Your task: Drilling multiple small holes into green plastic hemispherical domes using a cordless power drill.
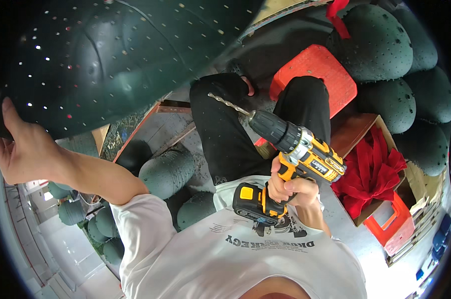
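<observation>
A large dark green perforated plastic shell (116,65) fills the upper left, with light showing through many small holes. My left hand (23,149) grips its lower left rim, thumb on the near face and fingers curled round the edge, partly hidden. In my right hand (290,187) is a yellow and black cordless drill (310,154), fingers closed round its handle below the body. A long spiral drill bit (229,104) sticks out of its chuck (267,124) toward the upper left. The bit's tip is apart from the shell, over my knees.
Rounded dark green forms (385,45) with small bumps are stacked at the right; more ribbed ones (168,172) lie at the left. A red plastic stool (317,74) stands beyond my knee. Right of the drill, a cardboard box (352,142) holds red cloth strips (370,172), beside an orange-red handled item (392,224).
</observation>
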The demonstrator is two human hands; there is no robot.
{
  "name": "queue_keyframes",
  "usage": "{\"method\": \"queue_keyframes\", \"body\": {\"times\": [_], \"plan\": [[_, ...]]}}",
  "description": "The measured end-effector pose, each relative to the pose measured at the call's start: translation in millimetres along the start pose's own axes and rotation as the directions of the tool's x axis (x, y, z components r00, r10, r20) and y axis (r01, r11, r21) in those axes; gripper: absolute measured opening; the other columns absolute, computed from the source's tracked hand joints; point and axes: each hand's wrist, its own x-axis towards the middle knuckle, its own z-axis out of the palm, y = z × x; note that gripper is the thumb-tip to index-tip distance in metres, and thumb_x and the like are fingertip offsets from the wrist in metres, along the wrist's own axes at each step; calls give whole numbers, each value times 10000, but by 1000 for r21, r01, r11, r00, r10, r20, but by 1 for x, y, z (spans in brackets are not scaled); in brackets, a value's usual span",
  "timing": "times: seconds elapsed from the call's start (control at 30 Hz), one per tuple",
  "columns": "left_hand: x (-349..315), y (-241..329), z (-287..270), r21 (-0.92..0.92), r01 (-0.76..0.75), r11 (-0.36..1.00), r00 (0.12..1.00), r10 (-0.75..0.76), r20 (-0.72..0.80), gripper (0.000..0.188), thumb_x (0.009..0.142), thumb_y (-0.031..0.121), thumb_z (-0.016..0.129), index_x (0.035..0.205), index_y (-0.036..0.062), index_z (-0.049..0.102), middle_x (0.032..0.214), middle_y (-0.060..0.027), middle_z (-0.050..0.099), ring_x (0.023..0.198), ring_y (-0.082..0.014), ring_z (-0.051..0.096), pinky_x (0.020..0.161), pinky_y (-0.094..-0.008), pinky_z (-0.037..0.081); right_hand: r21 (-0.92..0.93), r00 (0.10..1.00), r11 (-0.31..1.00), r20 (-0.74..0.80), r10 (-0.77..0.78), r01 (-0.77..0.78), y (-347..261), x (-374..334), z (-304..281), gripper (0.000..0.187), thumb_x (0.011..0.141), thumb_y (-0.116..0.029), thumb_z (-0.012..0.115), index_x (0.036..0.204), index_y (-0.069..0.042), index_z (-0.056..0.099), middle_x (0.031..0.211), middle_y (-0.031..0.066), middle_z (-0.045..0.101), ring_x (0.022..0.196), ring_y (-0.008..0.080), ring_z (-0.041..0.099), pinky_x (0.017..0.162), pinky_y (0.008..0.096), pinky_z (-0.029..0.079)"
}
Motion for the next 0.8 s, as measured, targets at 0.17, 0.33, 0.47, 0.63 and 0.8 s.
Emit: {"method": "queue_keyframes", "body": {"times": [0.17,0.33,0.47,0.63,0.8], "plan": [[12,-60,24,351,-704,618,630,771,-95,203,783,-5,767,982,32,774,857,-102,725,787,-222,674,723,-324,538,-16,999,999,-24,31,-31,1,3,-5,410,782,-47,578,1172,57,508,579,59,451,484,155,436,506,318,386],[-129,-49,63,-59,-578,814,758,562,332,522,674,-84,617,1081,198,781,1223,-112,582,1137,-300,537,958,-450,471,-23,998,999,-66,20,-22,2,1,-21,419,772,-76,584,1168,35,506,585,48,426,487,150,422,501,324,374],[-249,-85,54,-108,-509,854,717,490,495,362,718,21,785,1036,194,781,1279,-100,561,1180,-313,525,1087,-509,396,-13,994,1000,-103,19,-20,0,-2,-35,431,762,-84,599,1170,17,499,577,37,412,473,151,410,492,321,352],[-289,-81,20,-14,-412,911,686,320,653,381,791,-8,730,1116,190,751,1347,-133,534,1296,-376,483,1128,-540,380,-54,977,998,-215,6,-17,-16,-9,-54,443,743,-105,618,1147,12,481,573,36,395,475,147,378,485,318,331],[-302,-40,-11,-57,638,768,636,-484,601,286,904,-24,675,1181,26,620,1343,-178,551,1218,-307,580,1035,-411,480,-27,975,996,-202,-93,89,-34,-2,-76,444,759,-89,591,1182,-1,486,576,11,379,474,132,364,485,309,309]]}}
